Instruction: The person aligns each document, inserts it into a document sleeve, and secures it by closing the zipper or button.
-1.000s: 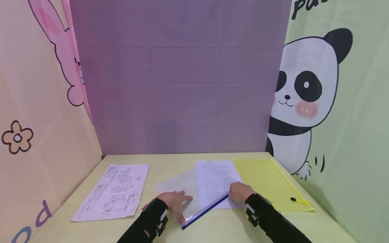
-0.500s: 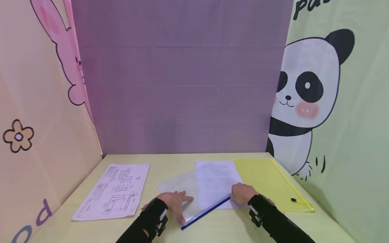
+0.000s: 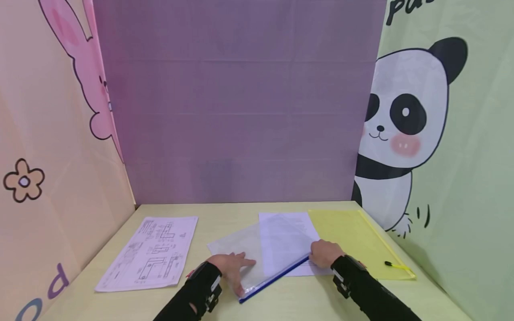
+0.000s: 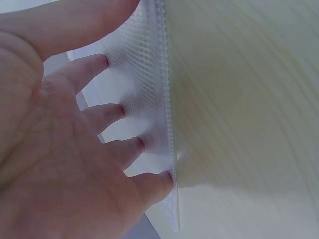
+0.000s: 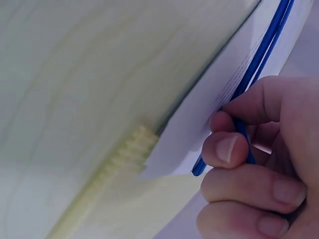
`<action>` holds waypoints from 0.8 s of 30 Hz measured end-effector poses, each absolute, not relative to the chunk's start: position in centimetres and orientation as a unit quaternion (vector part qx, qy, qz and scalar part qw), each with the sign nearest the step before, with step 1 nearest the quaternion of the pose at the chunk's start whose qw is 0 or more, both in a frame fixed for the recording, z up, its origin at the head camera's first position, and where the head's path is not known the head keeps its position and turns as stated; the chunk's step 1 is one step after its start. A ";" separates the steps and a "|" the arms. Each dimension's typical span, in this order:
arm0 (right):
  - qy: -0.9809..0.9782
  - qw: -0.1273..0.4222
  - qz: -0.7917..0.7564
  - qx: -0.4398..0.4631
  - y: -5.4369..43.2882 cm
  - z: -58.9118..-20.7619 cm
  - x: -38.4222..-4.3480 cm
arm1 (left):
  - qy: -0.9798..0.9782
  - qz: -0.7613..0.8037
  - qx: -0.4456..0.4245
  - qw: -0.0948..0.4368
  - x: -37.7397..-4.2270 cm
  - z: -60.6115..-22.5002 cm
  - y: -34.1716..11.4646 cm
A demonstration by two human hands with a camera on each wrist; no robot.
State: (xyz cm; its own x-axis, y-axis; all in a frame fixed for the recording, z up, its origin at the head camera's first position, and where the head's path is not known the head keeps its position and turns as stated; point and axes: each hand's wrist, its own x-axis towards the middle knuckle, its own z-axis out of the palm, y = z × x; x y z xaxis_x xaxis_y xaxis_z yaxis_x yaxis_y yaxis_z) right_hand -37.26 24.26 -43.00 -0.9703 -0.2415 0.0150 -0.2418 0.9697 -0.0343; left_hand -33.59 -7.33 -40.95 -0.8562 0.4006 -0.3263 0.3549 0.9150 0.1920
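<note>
Head view: clear pouch (image 3: 248, 240) lies on the desk (image 3: 225, 211) between my two hands, its blue zip (image 3: 275, 279) slanting from just by the left hand (image 3: 230, 267) up to the right hand (image 3: 325, 253). Printed sheet (image 3: 304, 220) sticks out past the pouch, beyond and beside the right hand; under it, I think. Yellow pouch (image 3: 347, 238) sits right of the right hand, drawing sheet (image 3: 150, 254) left of the left hand.

To work the zip well, I'd press the left hand's corner flat so nothing skids, and draw the right hand straight along the zip line, low to the desk. Lifting would probably buckle that floppy edge. Slider hidden by fingers; can't tell if the pinch is squarely on it.

Pose: left hand spread, grasping nothing, fingertips down on the pouch. Right hand pinches the blue zip near its end, thumb against index, other fingers curled below. Both forearms (image 3: 371, 292) angle in from the near side, wrists low.
</note>
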 end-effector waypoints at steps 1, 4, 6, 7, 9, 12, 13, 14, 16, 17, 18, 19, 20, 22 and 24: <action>-0.992 0.004 0.020 0.122 24.3 -43.0 -37.2 | 0.961 0.062 0.197 0.183 -33.6 -41.0 -7.3; -0.992 0.002 0.025 0.123 24.2 -42.7 -37.1 | 0.961 0.064 0.197 0.185 -33.5 -40.9 -7.3; -0.992 -0.001 0.031 0.124 24.3 -42.6 -37.1 | 0.961 0.063 0.197 0.185 -33.5 -40.9 -7.3; -0.992 -0.002 0.033 0.124 24.3 -42.6 -37.1 | 0.961 0.064 0.197 0.185 -33.5 -40.9 -7.3; -0.991 -0.004 0.035 0.126 24.4 -42.6 -37.2 | 0.961 0.062 0.195 0.184 -33.4 -40.8 -7.3; -0.992 -0.007 0.033 0.119 24.7 -42.7 -37.4 | 0.961 0.063 0.193 0.186 -33.5 -40.8 -7.3; -0.993 -0.009 0.032 0.117 24.8 -42.7 -37.5 | 0.961 0.064 0.192 0.187 -33.5 -40.8 -7.3; -0.993 -0.010 0.031 0.115 24.9 -42.7 -37.6 | 0.961 0.063 0.192 0.188 -33.5 -40.8 -7.3; -0.993 -0.013 0.030 0.110 25.0 -42.6 -37.7 | 0.961 0.062 0.193 0.190 -33.6 -40.8 -7.2; -0.993 -0.013 0.030 0.111 25.1 -42.5 -37.7 | 0.961 0.062 0.193 0.190 -33.6 -40.8 -7.2; -0.993 -0.013 0.029 0.110 25.1 -42.5 -37.6 | 0.961 0.060 0.194 0.190 -33.6 -40.8 -7.2; -0.993 -0.011 0.027 0.111 25.1 -42.4 -37.6 | 0.961 0.060 0.194 0.190 -33.7 -40.9 -7.2; -0.993 -0.010 0.026 0.111 25.2 -42.3 -37.6 | 0.961 0.059 0.193 0.191 -33.7 -40.9 -7.2; -0.993 -0.007 0.026 0.111 25.3 -42.3 -37.6 | 0.961 0.057 0.192 0.191 -33.7 -41.0 -7.2; -0.993 -0.006 0.028 0.112 25.4 -42.3 -37.6 | 0.961 0.057 0.192 0.192 -33.7 -41.0 -7.2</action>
State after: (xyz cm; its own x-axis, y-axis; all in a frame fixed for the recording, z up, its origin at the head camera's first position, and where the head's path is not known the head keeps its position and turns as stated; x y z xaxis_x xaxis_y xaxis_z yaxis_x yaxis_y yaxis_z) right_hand -37.64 25.38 -42.34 -0.9747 -0.2233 -0.0063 -0.2226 0.9733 -0.0568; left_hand -33.72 -7.19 -41.00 -0.8528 0.3902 -0.3470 0.3465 0.9200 0.1831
